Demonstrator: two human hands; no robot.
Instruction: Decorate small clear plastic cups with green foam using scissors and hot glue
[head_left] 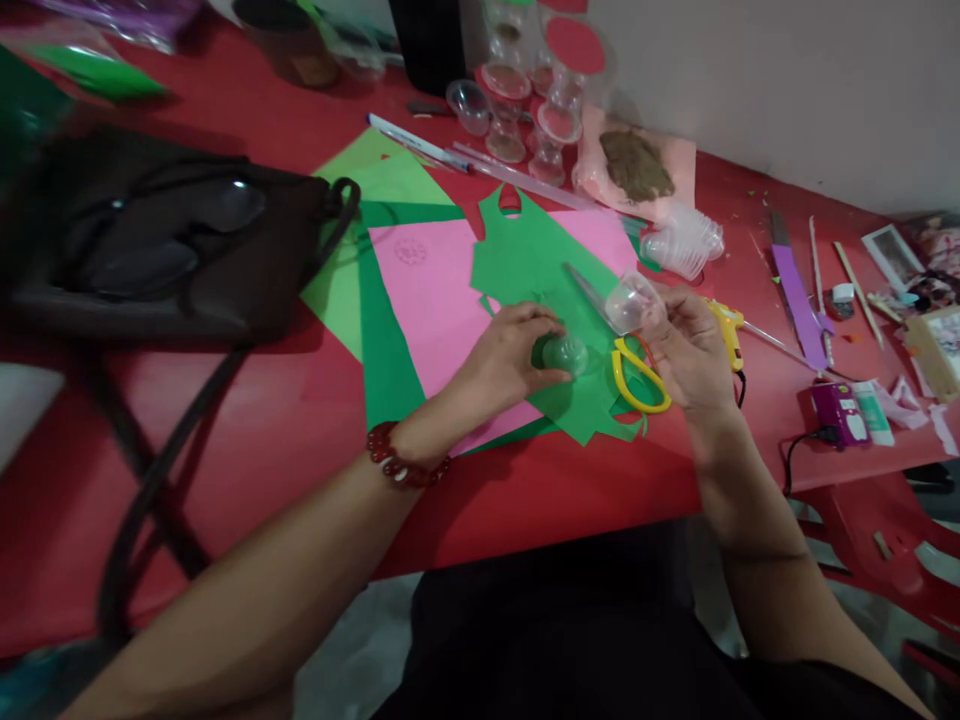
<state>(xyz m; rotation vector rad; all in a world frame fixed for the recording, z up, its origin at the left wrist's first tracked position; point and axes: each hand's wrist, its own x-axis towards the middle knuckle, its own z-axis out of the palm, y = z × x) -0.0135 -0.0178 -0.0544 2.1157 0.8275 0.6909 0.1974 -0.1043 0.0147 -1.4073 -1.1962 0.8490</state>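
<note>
My left hand (510,352) has its fingers curled over a small clear plastic cup (566,353) pressed mouth-down on a cut green paper sheet (536,262). A red bead bracelet is on that wrist. My right hand (686,350) holds a second clear plastic cup (634,302) tilted above the paper. Yellow-handled scissors (637,375) lie on the green paper between my hands. A pink sheet (435,295) lies under the green one.
A black bag (165,245) with a long strap sits at left on the red table (300,400). A stack of clear cups (682,243), cup towers, a yellow glue gun (727,330), a purple strip and sticks lie behind and to the right.
</note>
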